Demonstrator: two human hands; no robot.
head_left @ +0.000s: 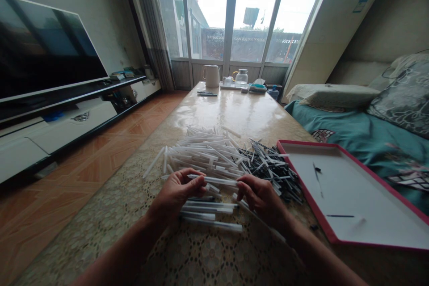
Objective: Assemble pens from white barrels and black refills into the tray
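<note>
A white pen barrel (pixel 221 181) lies level between my hands, above the table. My left hand (pixel 181 190) pinches its left end, where a pointed tip sticks out past the fingers. At the other end, the fingers of my right hand (pixel 259 194) are closed on it. Just behind is a heap of translucent white pen barrels (pixel 201 152). To its right lies a pile of dark ink refills (pixel 268 165). Under my hands, several pens (pixel 211 224) rest side by side on the patterned tablecloth (pixel 214 259).
A pink-rimmed white tray (pixel 362 187) at the right holds a few refills and small parts. At the table's far end stand a pitcher (pixel 211 76), a glass kettle (pixel 241 77) and a tissue pack (pixel 258 87). A sofa (pixel 351 125) borders the right side.
</note>
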